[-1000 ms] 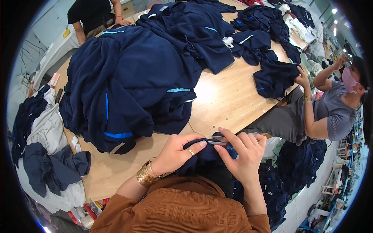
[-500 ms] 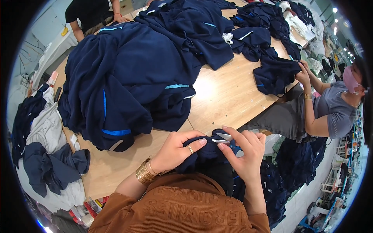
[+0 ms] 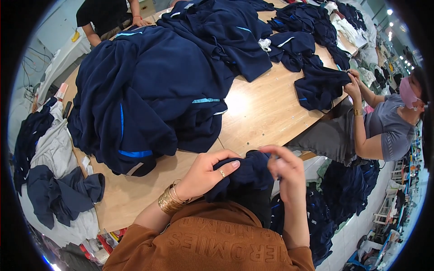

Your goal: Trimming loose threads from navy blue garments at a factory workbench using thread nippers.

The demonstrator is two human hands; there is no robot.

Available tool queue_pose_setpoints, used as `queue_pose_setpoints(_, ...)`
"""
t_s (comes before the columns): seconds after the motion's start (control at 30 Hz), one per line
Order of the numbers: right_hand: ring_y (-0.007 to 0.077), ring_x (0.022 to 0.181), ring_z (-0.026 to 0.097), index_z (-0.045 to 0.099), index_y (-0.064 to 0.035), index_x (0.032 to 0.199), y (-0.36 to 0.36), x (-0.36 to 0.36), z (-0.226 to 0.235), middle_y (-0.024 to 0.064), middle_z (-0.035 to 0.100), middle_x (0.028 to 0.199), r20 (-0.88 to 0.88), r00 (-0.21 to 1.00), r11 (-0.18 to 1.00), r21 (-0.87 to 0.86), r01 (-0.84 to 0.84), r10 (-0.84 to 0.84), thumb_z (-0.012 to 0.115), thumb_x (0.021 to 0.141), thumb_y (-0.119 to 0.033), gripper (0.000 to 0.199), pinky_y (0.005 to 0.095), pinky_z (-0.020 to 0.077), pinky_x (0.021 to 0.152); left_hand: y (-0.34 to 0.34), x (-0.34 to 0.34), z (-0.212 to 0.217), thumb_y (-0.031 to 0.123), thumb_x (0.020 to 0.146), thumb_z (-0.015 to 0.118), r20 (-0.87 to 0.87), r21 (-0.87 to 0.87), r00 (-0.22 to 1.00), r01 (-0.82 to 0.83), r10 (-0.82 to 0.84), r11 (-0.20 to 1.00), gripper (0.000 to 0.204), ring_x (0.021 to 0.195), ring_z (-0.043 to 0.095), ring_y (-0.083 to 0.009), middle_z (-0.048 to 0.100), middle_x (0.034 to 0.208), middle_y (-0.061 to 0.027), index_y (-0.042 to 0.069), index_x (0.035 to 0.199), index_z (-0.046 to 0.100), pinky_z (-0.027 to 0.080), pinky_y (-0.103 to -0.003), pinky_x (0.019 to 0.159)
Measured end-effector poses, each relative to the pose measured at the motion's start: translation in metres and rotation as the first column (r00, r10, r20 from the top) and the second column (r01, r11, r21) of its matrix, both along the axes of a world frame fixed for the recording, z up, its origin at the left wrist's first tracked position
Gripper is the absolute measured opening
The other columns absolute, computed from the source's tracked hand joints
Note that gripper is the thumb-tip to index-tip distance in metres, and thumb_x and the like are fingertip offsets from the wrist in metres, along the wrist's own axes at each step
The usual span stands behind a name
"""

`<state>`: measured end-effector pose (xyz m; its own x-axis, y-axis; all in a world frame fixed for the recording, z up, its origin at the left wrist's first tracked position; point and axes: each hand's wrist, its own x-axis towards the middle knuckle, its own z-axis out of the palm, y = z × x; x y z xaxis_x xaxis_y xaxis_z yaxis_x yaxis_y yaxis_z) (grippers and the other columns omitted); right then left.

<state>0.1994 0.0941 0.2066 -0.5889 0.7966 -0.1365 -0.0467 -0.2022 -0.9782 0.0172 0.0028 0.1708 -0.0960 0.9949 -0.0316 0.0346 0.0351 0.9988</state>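
Note:
My left hand [image 3: 209,175] is closed, thumb on top, around a bunched navy garment [image 3: 247,169] at the near edge of the table. Just right of the cloth is my right hand [image 3: 288,169], raised and apart from most of it. Its index finger reaches left toward the garment's far edge, while the other fingers are smeared by motion. No scissors show at this moment; whether that hand still has them in its palm is hidden.
A large heap of navy garments [image 3: 172,67] covers the table's left and far side. On the right a masked co-worker [image 3: 384,117] handles a navy piece [image 3: 322,86]. Another person [image 3: 106,20] stands at the far left. More navy clothing [image 3: 348,194] lies low on the right.
My right hand has drawn slightly right, off the cloth, and the small scissors have gone from sight. The garment's top has opened out a little. My left hand keeps its hold.

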Motion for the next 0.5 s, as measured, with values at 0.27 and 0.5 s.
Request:
queue_pose_setpoints(0.27, 0.0124, 0.062, 0.047, 0.065, -0.0152, 0.101, -0.007, 0.0, 0.0, -0.003, 0.05, 0.066, 0.447, 0.826, 0.452, 0.849, -0.273, -0.342, 0.072, 0.071, -0.027, 0.033, 0.0291, 0.0277, 0.069, 0.001, -0.001, -0.001, 0.016, 0.089, 0.055, 0.093, -0.039, 0.996, -0.012, 0.015, 0.999, 0.02, 0.072, 0.053, -0.0058, 0.062, 0.077, -0.003, -0.002, 0.095, 0.061, 0.043, -0.021, 0.067)
queue_pose_setpoints(0.5, 0.0124, 0.064, 0.047, 0.065, -0.0175, 0.101, -0.01, -0.003, -0.002, -0.0038, 0.052, 0.069, 0.47, 0.768, 0.333, 0.877, -0.347, -0.436, 0.071, 0.072, -0.03, 0.032, 0.0314, 0.027, 0.071, 0.001, 0.001, -0.003, 0.017, 0.089, 0.055, 0.084, -0.032, 0.996, -0.02, 0.023, 0.999, 0.019, 0.067, 0.05, -0.0051, 0.059, 0.072, -0.0019, -0.002, 0.093, 0.061, 0.042, -0.021, 0.063)
